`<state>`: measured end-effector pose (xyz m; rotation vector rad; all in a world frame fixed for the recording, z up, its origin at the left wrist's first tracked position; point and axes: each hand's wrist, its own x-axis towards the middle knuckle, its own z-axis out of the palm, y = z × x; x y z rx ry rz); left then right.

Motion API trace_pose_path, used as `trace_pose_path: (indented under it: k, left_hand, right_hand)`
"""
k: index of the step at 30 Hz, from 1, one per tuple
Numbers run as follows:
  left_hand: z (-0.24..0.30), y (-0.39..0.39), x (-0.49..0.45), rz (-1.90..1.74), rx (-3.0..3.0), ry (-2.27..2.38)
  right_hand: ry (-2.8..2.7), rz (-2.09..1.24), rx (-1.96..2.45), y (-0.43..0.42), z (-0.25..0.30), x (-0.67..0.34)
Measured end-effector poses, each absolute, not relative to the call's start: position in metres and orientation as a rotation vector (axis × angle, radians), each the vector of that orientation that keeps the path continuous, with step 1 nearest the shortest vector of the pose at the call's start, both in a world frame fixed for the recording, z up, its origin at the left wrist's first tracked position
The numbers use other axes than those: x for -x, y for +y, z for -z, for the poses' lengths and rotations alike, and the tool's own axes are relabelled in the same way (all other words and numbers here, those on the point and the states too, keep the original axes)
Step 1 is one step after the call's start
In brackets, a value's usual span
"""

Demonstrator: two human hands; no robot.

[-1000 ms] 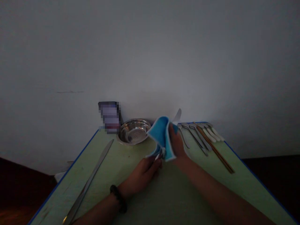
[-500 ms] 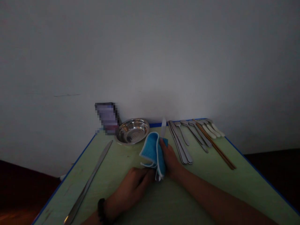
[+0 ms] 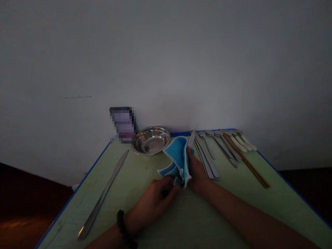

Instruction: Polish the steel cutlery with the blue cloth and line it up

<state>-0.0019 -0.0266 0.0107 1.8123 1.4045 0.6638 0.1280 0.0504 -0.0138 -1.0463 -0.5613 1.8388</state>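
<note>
My right hand is closed around a blue cloth with white edging, folded over a table knife. The blade of the table knife sticks out beyond the cloth, pointing away from me. My left hand, with a dark beaded bracelet on its wrist, is closed at the near end of the cloth, where the knife's handle lies. Cloth and fingers hide most of that handle.
Another table knife lies at the left. A steel bowl stands at the back near a propped-up phone. To the right lie more knives, spoons and forks, wooden chopsticks and white-handled cutlery. A wall rises behind the table.
The blue cloth has shifted and its folds have opened out towards the left. Both hands still grip cloth and knife. The whole view has moved slightly.
</note>
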Motion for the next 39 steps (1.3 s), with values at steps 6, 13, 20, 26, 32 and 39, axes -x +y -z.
trace_pose_path:
  k: [6,13,20,26,32,39]
  left_hand:
    - [-0.014,-0.025,0.001,-0.828,-1.676,1.37]
    - [-0.01,-0.024,0.006,-0.887,-1.708,1.392]
    - [-0.01,-0.025,0.006,-0.827,-1.714,1.467]
    - [-0.007,-0.026,0.007,-0.788,-1.755,1.426]
    - [-0.004,-0.025,0.007,-0.839,-1.688,1.367]
    - [-0.003,-0.025,0.008,-0.81,-1.701,1.377]
  right_hand:
    - [-0.858,-1.842,0.866,0.045,0.01,-0.13]
    - [-0.871,-2.014,0.668,0.045,0.013,-0.131]
    - [-0.474,-1.983,0.873,0.05,0.012,-0.125]
    - [-0.559,-1.978,0.842,0.05,0.013,-0.126]
    - [-0.967,-2.045,0.55,0.045,0.014,-0.131]
    - [-0.923,-2.04,0.643,0.046,0.015,-0.129]
